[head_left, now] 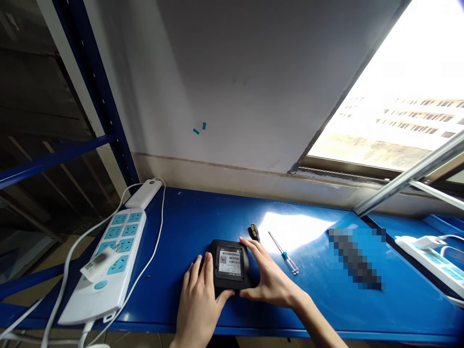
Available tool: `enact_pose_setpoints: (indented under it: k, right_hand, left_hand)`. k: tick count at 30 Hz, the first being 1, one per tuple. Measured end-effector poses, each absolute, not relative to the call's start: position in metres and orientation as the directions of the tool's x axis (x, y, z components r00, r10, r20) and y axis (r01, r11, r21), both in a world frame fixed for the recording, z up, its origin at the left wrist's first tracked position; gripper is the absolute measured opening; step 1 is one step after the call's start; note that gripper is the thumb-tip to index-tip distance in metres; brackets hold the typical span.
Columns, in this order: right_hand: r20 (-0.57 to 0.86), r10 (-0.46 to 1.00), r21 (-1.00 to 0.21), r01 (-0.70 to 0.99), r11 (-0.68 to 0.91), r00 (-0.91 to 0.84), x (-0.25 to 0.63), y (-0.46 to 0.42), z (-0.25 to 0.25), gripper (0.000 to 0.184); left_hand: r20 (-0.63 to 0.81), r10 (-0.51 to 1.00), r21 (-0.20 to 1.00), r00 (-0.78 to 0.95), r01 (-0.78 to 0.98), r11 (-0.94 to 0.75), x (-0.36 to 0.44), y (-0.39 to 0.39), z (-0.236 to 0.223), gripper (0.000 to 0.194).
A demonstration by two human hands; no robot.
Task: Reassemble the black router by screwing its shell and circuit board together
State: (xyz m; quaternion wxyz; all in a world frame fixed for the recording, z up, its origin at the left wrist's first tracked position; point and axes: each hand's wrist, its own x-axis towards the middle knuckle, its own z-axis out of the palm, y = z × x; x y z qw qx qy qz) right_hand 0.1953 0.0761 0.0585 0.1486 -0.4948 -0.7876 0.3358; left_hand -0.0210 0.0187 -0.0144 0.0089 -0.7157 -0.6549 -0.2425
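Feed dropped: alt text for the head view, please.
A person's left hand and right hand hold a black device, its white label up, on a blue table. Beyond its far right corner lies a yellow-and-black handle; to the right, a screwdriver; to the left, a white power strip.

Wall: grey, in shade, fills 12 o'clock; two small teal strips on it, just off centre toward 11 o'clock. Window at 2 o'clock, overexposed; pale building outside. Blue metal upright at 10 o'clock, dark area beyond. Worktop: glossy blue, spans 6 o'clock; glare patch at 4 o'clock. Silver bar slants at 3 o'clock
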Motion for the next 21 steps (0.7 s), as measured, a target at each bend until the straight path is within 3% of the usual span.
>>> enact_pose_setpoints:
  k: [4, 11, 16, 21]
  right_hand:
    - [-0.084, 0.892, -0.738, 0.629, 0.243, -0.444, 0.194, 0.077, 0.063, 0.117]
    - [-0.089, 0.886, -0.771, 0.594, 0.228, -0.456, 0.195, 0.076, 0.076, 0.121]
    - [-0.067, 0.875, -0.717, 0.633, 0.291, -0.479, 0.195, 0.076, 0.099, 0.123]
    - [-0.018, 0.840, -0.633, 0.656, 0.410, -0.542, 0.188, 0.076, 0.119, 0.129]
  left_hand:
    - [0.304, 0.953, 0.370, 0.008, 0.920, -0.126, -0.022, 0.018, -0.012, 0.076]
    - [0.206, 0.977, 0.627, -0.046, 0.773, -0.096, -0.027, 0.019, -0.006, 0.082]
    - [0.135, 0.985, 0.737, 0.103, 0.655, -0.170, -0.030, 0.031, 0.028, 0.089]
    - [0.043, 0.948, 0.739, 0.317, 0.629, -0.243, -0.032, 0.050, 0.060, 0.104]
